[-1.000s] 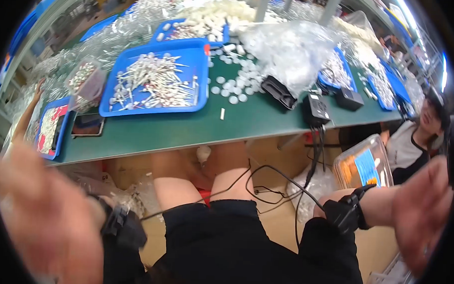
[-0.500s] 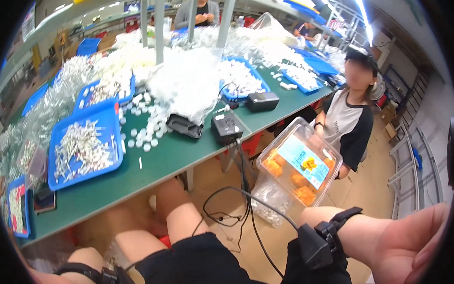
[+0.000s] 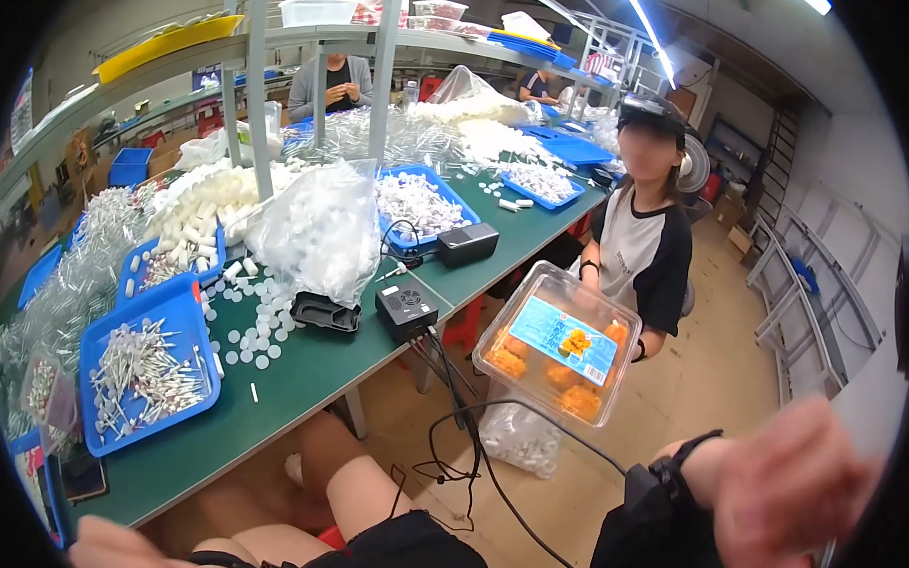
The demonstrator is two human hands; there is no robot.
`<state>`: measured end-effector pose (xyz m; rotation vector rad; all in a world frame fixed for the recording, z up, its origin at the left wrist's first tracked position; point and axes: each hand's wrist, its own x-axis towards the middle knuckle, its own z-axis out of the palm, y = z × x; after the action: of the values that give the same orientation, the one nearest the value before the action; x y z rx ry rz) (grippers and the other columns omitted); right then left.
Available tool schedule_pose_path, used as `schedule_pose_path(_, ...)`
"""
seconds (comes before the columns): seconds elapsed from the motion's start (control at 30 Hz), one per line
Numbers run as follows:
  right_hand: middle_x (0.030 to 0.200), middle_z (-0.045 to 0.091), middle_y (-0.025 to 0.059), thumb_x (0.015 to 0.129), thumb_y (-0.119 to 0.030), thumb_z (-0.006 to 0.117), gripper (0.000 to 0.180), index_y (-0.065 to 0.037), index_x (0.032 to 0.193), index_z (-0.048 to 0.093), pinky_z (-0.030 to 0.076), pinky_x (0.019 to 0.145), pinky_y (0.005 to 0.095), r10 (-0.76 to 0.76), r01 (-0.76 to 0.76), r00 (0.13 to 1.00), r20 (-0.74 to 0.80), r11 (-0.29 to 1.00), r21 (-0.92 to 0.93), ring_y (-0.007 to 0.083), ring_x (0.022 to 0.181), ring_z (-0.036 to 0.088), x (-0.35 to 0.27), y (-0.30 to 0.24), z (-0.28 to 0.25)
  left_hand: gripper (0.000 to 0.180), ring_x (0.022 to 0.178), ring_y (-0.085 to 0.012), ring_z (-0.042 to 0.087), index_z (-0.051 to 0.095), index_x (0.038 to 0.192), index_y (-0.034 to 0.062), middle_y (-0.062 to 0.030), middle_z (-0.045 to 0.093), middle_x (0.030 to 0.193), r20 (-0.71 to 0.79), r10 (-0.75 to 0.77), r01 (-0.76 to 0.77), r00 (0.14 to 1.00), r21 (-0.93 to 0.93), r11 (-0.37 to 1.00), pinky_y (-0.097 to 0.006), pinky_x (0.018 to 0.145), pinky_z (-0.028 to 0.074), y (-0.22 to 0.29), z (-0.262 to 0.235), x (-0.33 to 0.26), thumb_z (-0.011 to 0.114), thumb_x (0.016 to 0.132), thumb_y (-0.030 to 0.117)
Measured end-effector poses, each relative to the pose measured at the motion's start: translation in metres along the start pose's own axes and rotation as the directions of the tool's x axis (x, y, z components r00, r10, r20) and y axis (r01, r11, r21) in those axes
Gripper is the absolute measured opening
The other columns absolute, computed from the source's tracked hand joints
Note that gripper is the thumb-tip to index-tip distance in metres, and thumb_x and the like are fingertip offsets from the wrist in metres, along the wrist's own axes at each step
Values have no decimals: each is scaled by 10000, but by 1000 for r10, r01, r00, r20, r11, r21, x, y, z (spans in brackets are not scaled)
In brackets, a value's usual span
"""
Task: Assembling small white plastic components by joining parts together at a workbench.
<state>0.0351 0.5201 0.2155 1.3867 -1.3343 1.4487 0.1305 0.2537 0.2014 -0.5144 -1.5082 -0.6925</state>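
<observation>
My right hand (image 3: pixel 793 491) is raised at the lower right, smeared by motion, so its fingers do not show clearly. At the bottom left corner only part of my left hand (image 3: pixel 115 550) shows, also blurred. A co-worker (image 3: pixel 642 230) sitting to the right holds out a clear plastic food box (image 3: pixel 563 343) with several orange pieces and a blue label. That box is nearest to my right hand, with a gap between them. Below it is a clear bag (image 3: pixel 519 439) of small white parts. I see neither hand touching anything.
On the green table (image 3: pixel 301 379) lie a blue tray (image 3: pixel 206 380) of thin white sticks, a black device box (image 3: pixel 407 307), a black adapter (image 3: pixel 467 244), loose white discs and a plastic bag (image 3: pixel 316 229). Black cables (image 3: pixel 460 414) hang toward my legs. Metal racks (image 3: pixel 823 332) stand at right.
My view has tilted up, and more of the shelf shows. The left hand has come into sight at the bottom left. My right hand has turned and blurred. The co-worker still holds the food box.
</observation>
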Motion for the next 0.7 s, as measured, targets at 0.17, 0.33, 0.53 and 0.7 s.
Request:
schedule_pose_path(0.17,1010,623,135,789,-140,674,402,-19,1160,573,471,762,312,508,-309,840,188,734,-605,182,809,625,-10,113,-13,314,555,-102,472,540,1070,-13,-91,609,733,-25,-463,462,886,110,880,-216,514,361,-40,-9,-86,507,938,270)
schedule_pose_path(0.33,1030,645,147,781,-386,690,505,-3,1101,607,492,807,348,704,27,702,113,133,-991,247,896,645,-86,194,-165,221,552,-66,512,611,1035,22,-45,661,842,508,-669,730,543,109,674,-195,494,391,-70,-6,-151,622,816,-8)
schedule_pose_path(0.53,797,678,82,850,-416,645,426,6,901,660,518,683,301,977,-635,165,-136,0,-773,161,734,648,-104,223,-157,183,556,-52,502,620,1013,18,-44,685,831,537,-776,855,332,177,488,-205,507,399,-74,-50,-202,614,831,20)
schedule_pose_path(0.7,678,660,112,858,-409,624,403,-24,747,658,492,581,329,931,-480,365,27,213,-851,203,642,652,-118,238,-131,162,606,-31,525,618,1026,12,-34,694,842,536,-818,952,209,80,296,-192,550,422,-81,-52,-228,588,871,44)
